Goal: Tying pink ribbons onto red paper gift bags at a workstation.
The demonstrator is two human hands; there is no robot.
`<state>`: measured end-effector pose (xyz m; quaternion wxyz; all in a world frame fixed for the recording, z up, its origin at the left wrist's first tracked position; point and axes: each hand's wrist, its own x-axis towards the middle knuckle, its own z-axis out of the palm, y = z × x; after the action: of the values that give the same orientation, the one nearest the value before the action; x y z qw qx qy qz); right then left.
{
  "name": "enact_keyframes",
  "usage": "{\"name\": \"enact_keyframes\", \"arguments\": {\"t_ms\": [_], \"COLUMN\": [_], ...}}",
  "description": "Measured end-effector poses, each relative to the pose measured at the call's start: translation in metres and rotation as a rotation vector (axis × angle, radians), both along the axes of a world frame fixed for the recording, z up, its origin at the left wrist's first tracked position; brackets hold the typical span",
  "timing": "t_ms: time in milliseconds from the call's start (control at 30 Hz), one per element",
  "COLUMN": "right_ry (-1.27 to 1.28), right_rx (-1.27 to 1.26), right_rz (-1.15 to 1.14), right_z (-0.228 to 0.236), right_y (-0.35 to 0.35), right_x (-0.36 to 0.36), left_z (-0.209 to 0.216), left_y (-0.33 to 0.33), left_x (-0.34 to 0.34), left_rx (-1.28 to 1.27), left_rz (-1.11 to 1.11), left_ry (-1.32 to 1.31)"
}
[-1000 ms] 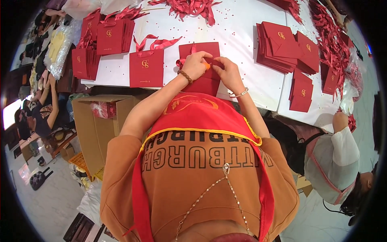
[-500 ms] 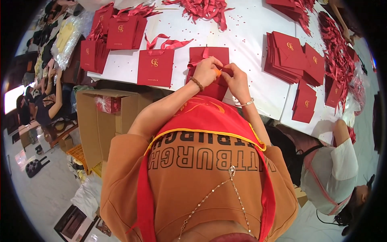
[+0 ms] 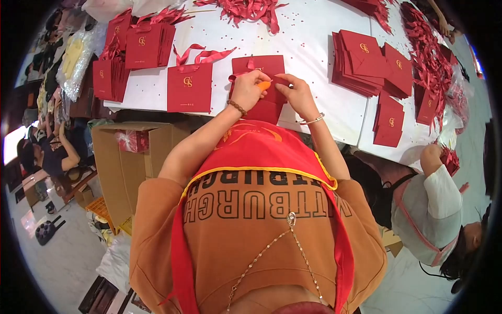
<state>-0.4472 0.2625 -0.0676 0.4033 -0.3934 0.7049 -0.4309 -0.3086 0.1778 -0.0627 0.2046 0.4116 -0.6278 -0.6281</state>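
Observation:
A dark red paper gift bag (image 3: 272, 63) lies flat on the white table in front of me, with a ribbon (image 3: 251, 64) at its top. My left hand (image 3: 248, 91) is over the bag, fingers curled. At its thumb is a small orange piece (image 3: 264, 85); I cannot tell whether it is gripped or worn. Close beside it, thumb and forefinger of my right hand (image 3: 300, 97) are drawn together over the bag's right side; whatever they pinch is too small to make out. To the left lies another red bag (image 3: 189, 89) with a ribbon handle (image 3: 204, 54).
Stacks of red bags stand at the left (image 3: 149, 47) and right (image 3: 361, 63). Loose red ribbons (image 3: 246, 13) lie at the back, with a heap (image 3: 426, 57) far right. Small red dots speckle the tablecloth (image 3: 308, 52). An open cardboard box (image 3: 115, 172) stands below left; a co-worker (image 3: 429, 209) sits right.
My fingertips have drawn slightly apart, and more of the orange piece shows. The whole scene has shifted a little left and up in the picture.

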Motion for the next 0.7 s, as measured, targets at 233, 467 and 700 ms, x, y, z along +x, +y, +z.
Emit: {"name": "enact_keyframes", "arguments": {"t_ms": [233,467,700], "right_ry": [0.211,0.451,0.404], "right_rx": [-0.055,-0.248,-0.340], "right_rz": [0.009,0.074,0.069], "right_z": [0.011,0.013,0.014], "right_y": [0.003,0.003,0.008], "right_x": [0.009,0.015,0.018], "left_z": [0.000,-0.001,0.014], "left_y": [0.003,0.005,-0.002], "left_x": [-0.006,-0.008,-0.006], "left_rx": [-0.021,-0.269,0.176], "left_rz": [-0.008,-0.092,-0.064], "left_ry": [-0.112,-0.164,-0.089]}}
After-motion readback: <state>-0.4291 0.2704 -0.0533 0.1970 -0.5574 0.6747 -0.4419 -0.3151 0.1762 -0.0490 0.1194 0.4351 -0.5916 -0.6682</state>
